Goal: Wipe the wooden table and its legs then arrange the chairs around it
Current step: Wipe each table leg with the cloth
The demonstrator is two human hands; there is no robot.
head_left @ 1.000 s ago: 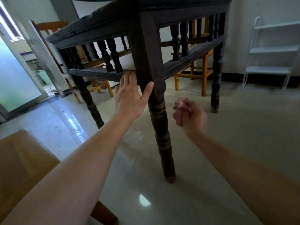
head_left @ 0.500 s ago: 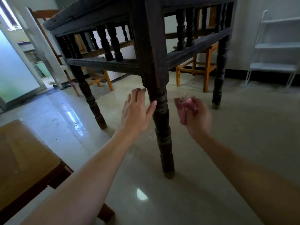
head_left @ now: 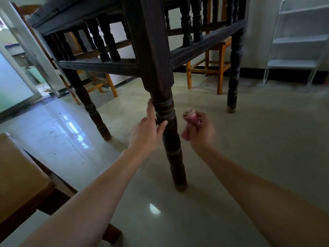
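While the camera looks low from beneath the tabletop edge, the findings are as follows.

Table (head_left: 99, 65): dark, worn wood; square corner post above, a rail with a row of turned spindles running along each visible side.
Near leg (head_left: 168, 132): round, turned with ring grooves near the top, narrowing toward a scuffed foot that stands on the floor; upright.
Other legs: two more turned legs show, one far left (head_left: 90, 107), one far right (head_left: 234, 68), both on the floor.
Floor (head_left: 249, 139): pale, glossy, reflecting window light at left.
Chairs: a light orange wooden chair (head_left: 211, 68) stands behind the table on the right; another (head_left: 103, 84) behind on the left; a brown seat (head_left: 19, 175) sits at the near left edge.
Shelf rack (head_left: 299, 43): white, stepped tiers, against the right wall; tiers bare.
Left hand (head_left: 147, 131): open, fingers extended upward along the left side of the near leg, thumb touching its front; loosely cupped around the leg, not clenched.
Right hand (head_left: 201, 132): closed in a fist around a bunched pink cloth (head_left: 191, 120), which protrudes above the knuckles.
Cloth position: just right of the near leg, apart from it, level with the left hand.
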